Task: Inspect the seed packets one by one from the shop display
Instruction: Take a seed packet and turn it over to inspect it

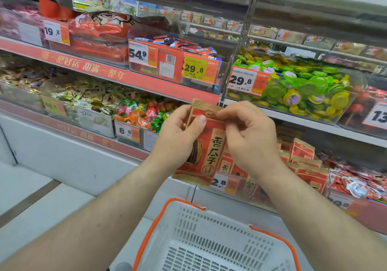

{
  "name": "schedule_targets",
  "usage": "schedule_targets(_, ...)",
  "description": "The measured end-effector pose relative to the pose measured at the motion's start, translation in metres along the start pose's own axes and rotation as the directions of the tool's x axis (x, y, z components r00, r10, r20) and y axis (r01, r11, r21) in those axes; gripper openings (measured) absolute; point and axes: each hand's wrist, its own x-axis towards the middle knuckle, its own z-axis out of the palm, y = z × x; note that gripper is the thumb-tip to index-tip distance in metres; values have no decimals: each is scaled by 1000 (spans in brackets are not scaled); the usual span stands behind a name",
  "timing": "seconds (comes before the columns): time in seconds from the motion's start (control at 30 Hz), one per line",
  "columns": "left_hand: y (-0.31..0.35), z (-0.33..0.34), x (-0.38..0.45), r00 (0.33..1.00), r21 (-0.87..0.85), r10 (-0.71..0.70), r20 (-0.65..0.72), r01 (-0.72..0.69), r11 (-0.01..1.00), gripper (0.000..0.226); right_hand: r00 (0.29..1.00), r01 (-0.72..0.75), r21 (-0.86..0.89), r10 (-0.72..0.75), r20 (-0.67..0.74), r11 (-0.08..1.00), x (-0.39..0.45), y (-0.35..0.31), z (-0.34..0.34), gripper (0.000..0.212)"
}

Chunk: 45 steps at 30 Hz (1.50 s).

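Both hands, left hand (180, 132) and right hand (249, 136), pinch a flat red-and-tan paper seed packet (206, 145) above a white perforated plastic basket (209, 235).

2 bare forearms, no sleeves, left grip (178, 136), right grip (249, 136)

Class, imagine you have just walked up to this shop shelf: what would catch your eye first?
First, the red seed packet held up at centre, the left hand and right hand both pinching it near its top. Below it sits a white basket with an orange rim. To the upper right, a clear bin of green and yellow sweets.
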Motion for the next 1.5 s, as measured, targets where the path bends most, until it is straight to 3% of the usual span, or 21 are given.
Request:
schedule_targets(0.1,-2,2,-1,983,-27,-174,49,176,984,14,968,-244,49,241,68,968,-5,1,1,42)
schedule_targets(0.23,-16,10,-6,945,-137,-322,66,328,935,13,896,-435,88,420,145,896,-23,11,-4,44)
schedule_targets(0.4,-35,26,-20,886,-261,-445,133,464,847,22,725,-689,184,656,211,701,-46,24,-15,38)
schedule_targets(0.47,-44,30,-23,864,-262,-477,160,503,823,24,655,-754,156,708,264,639,-54,30,-18,23)
schedule_targets(0.57,-53,32,-26,834,-249,-525,170,552,796,23,611,-786,108,737,289,609,-66,39,-22,9)
schedule_targets(0.7,-68,33,-36,800,-188,-570,186,598,779,25,536,-839,101,780,322,535,-81,48,-26,18)
schedule_targets(0.9,-79,28,-39,847,180,-518,117,495,850,20,547,-829,75,773,321,555,-105,60,-28,18)
schedule_targets(1.03,-82,26,-39,851,94,-508,133,499,861,25,569,-812,85,750,337,577,-113,59,-27,12)
schedule_targets(1.2,-92,25,-45,867,-8,-449,216,461,887,22,599,-790,95,729,330,606,-121,60,-35,21)
schedule_targets(1.5,-93,23,-47,887,15,-300,351,315,949,28,694,-711,189,634,341,677,-125,60,-46,27)
